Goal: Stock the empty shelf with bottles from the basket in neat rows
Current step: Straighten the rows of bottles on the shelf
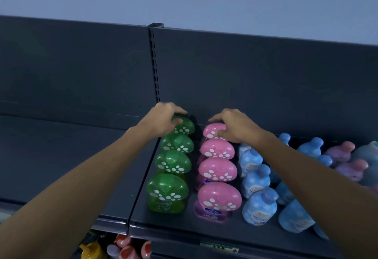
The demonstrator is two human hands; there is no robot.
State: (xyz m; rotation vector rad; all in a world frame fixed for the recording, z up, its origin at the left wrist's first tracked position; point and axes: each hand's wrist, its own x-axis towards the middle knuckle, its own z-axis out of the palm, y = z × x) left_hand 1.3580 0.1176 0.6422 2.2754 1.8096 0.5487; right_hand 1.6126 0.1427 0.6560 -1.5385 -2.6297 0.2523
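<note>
Green rearmost bottle point(182, 126) is half hidden under the left hand point(163, 120), clamped on it; right hand point(235, 126) clasps the rearmost pink bottle point(213, 131) beside it.

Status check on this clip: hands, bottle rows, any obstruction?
Left hand on rearmost green bottle; right hand on rearmost pink bottle. Green and pink rows four deep on the shelf. Nothing blocking.

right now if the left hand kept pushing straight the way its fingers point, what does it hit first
Probably the shelf's dark back panel. The left hand already rests on the rearmost green bottle, and nothing shows behind it, though depth is unclear.
</note>
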